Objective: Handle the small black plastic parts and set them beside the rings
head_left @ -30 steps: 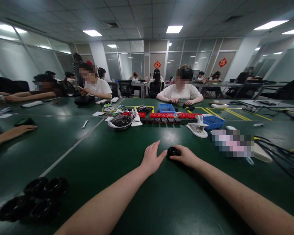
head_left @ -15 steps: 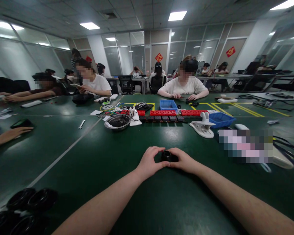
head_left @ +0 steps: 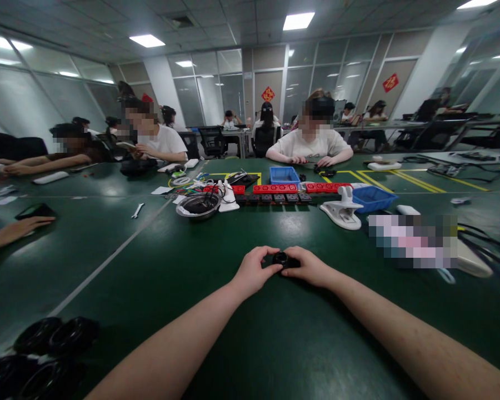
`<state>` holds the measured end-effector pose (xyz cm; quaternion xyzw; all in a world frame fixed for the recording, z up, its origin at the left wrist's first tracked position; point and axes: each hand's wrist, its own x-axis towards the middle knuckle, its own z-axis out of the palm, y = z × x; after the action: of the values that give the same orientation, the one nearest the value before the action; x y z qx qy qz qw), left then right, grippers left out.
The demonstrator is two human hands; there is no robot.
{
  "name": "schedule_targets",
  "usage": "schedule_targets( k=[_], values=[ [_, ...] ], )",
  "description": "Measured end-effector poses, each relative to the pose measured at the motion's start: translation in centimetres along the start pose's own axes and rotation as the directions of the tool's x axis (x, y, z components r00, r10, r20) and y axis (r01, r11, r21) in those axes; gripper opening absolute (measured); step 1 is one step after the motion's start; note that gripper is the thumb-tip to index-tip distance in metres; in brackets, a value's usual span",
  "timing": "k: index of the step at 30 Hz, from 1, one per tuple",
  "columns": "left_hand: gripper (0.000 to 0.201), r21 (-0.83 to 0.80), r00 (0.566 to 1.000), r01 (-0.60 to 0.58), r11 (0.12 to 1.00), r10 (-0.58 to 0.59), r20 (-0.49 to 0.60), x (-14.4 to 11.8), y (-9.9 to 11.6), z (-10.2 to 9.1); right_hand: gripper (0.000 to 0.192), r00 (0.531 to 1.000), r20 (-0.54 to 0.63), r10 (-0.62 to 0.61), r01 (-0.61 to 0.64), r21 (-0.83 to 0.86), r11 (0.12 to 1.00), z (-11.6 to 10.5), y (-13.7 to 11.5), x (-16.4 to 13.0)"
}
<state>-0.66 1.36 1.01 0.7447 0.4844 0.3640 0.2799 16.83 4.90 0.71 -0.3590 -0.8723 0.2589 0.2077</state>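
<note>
A small black ring-shaped part [head_left: 280, 258] with a hollow centre is between my two hands, over the green table [head_left: 216, 333]. My left hand [head_left: 254, 270] pinches its left side between thumb and fingers. From the right, my right hand [head_left: 308, 265] curls its thumb and fingers round the other side. Several larger black rings [head_left: 73, 336] lie at the lower left, partly cut off by the picture's edge. The exact kind of the small part cannot be made out.
Across the middle run red and black socket strips [head_left: 275, 189], a metal bowl [head_left: 198, 206], a white clamp [head_left: 342, 210] and blue trays [head_left: 375, 199]. A wrench [head_left: 138, 210] lies left. A co-worker's hand [head_left: 29, 225] rests at the left edge; another person [head_left: 310, 144] sits opposite.
The view has shifted slightly. Both hands still hold the black part, with their fingertips slightly repositioned around it.
</note>
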Motion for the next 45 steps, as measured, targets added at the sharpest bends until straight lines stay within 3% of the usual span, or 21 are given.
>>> schedule_targets(
  k=[5, 8, 14, 18, 21, 24, 26, 31, 45],
  values=[
    [0.032, 0.022, 0.999, 0.045, 0.999, -0.045, -0.013, 0.1, -0.3, 0.4, 0.021, 0.999, -0.009, 0.036, -0.036, -0.020, 0.999, 0.2, -0.2, 0.0],
    [0.033, 0.045, 1.000, 0.019, 0.999, -0.019, -0.013, 0.1, -0.2, 0.7, 0.023, 0.991, -0.083, 0.106, -0.115, -0.111, 0.987, 0.9, -0.3, 0.0],
    [0.029, 0.107, 0.992, 0.057, 0.993, -0.043, -0.121, -0.2, 0.1, 1.6, 0.020, 0.931, -0.289, 0.223, -0.327, -0.392, 0.860, 2.7, -1.9, -0.2],
    [0.027, 0.129, 0.985, 0.047, 0.990, -0.025, -0.173, -0.4, 0.0, 1.9, 0.019, 0.915, -0.345, 0.212, -0.365, -0.476, 0.800, 3.1, -2.6, -0.4],
    [0.028, 0.098, 0.992, 0.015, 0.995, -0.002, -0.123, -0.4, -0.3, 1.6, 0.027, 0.944, -0.289, 0.160, -0.266, -0.380, 0.886, 2.7, -2.3, -0.6],
    [0.037, 0.015, 0.997, -0.016, 1.000, 0.018, -0.075, -0.3, -0.6, 1.2, 0.040, 0.991, -0.127, 0.039, -0.060, -0.168, 0.984, 1.7, -1.4, -0.7],
    [0.039, -0.013, 0.998, -0.031, 0.999, 0.030, -0.052, -0.3, -0.8, 1.0, 0.036, 1.000, -0.001, -0.021, 0.021, -0.040, 0.999, 0.9, -0.9, -0.7],
    [0.035, -0.026, 1.000, -0.024, 0.999, 0.024, -0.008, -0.3, -0.7, 0.7, 0.026, 0.989, 0.147, -0.031, 0.009, 0.147, 0.989, -0.4, -0.2, -0.6],
    [0.035, -0.034, 0.999, -0.033, 0.999, 0.034, 0.014, -0.3, -0.5, 0.6, 0.025, 0.985, 0.167, -0.037, 0.010, 0.162, 0.987, -0.5, 0.2, -0.2]
  ],
)
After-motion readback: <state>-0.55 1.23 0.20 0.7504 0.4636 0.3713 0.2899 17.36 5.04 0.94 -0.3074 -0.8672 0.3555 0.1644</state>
